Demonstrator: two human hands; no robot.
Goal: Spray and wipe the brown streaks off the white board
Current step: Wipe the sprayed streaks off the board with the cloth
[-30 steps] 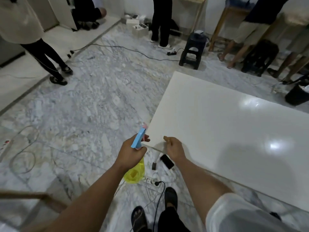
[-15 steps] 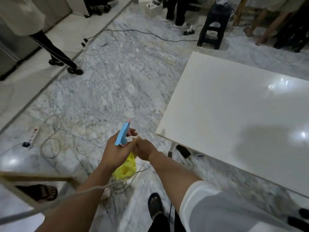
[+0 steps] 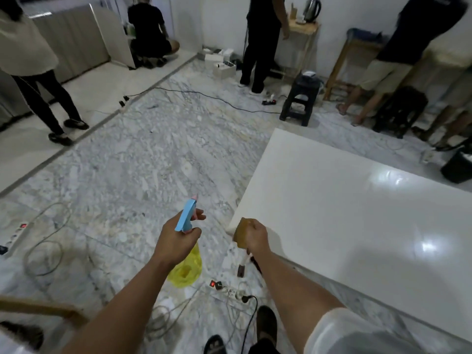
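A glossy white board [image 3: 357,215] lies flat at the right, its near left corner beside my hands. I see no brown streaks on its visible surface. My left hand [image 3: 176,238] grips a spray bottle [image 3: 187,217] with a blue trigger head, pink nozzle and yellow body, held over the floor left of the board. My right hand [image 3: 252,236] is closed on a brown sponge [image 3: 240,232] at the board's near left corner.
Power strips [image 3: 229,291] and loose cables [image 3: 43,251] lie on the marble floor below my hands. A black stool [image 3: 300,100] stands beyond the board, a black bucket [image 3: 457,166] at its far right. Several people stand along the far walls.
My right hand moved from beside the spray bottle back to the board's corner and now shows a brown sponge. The view tilted up, showing more of the room.
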